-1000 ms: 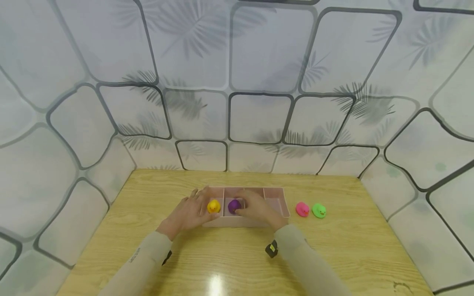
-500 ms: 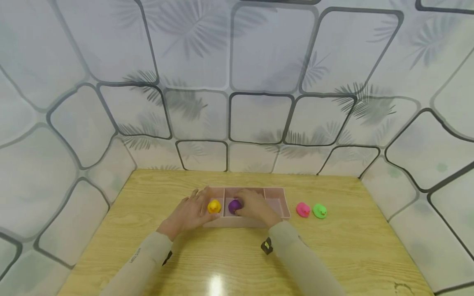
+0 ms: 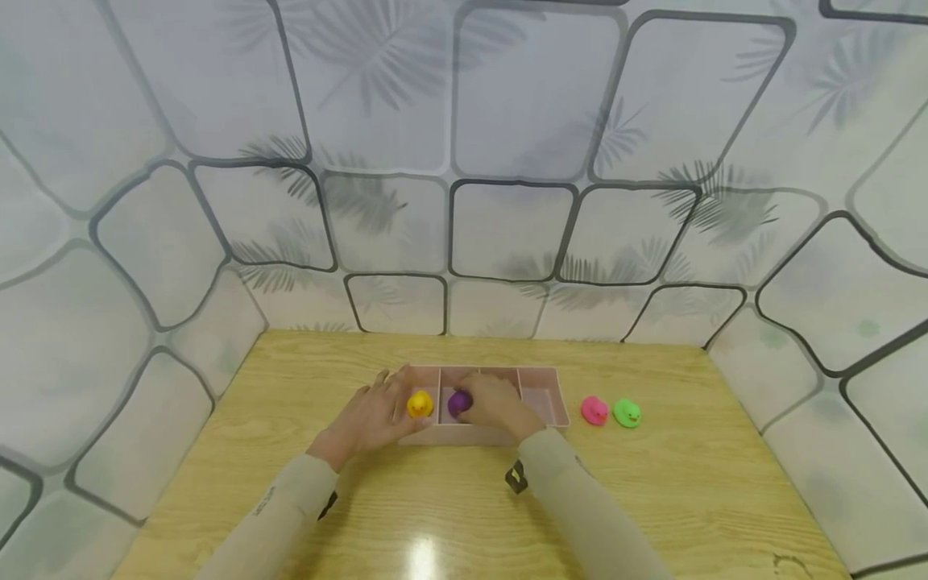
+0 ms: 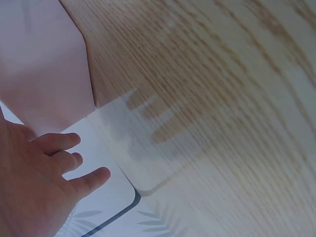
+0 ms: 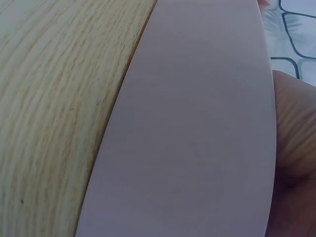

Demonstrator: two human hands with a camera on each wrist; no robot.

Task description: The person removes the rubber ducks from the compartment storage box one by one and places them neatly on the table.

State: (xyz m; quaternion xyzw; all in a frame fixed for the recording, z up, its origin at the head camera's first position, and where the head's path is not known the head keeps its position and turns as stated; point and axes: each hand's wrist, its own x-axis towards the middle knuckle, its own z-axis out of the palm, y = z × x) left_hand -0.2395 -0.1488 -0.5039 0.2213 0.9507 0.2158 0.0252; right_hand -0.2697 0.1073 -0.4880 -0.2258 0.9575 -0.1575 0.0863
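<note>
A pink divided box (image 3: 457, 436) sits on the wooden table, its several compartments in a row. In its leftmost compartment is a yellow rubber duck (image 3: 420, 404). My left hand (image 3: 371, 415) rests at the box's left end, thumb along the front rim, fingers loosely spread beyond the end wall in the left wrist view. My right hand (image 3: 495, 403) reaches into the second compartment and pinches a purple rubber duck (image 3: 459, 403), partly hidden by the fingers. In the right wrist view, the box's front wall (image 5: 182, 123) covers most of that hand.
A pink rubber duck (image 3: 594, 411) and a green rubber duck (image 3: 627, 413) sit on the table (image 3: 689, 483), right of the box. A patterned wall covering (image 3: 507, 234) rises behind the table and along both sides.
My right wrist and forearm have shifted a little left, the fingers staying at the purple duck in the second compartment. My left hand has stayed in place.
</note>
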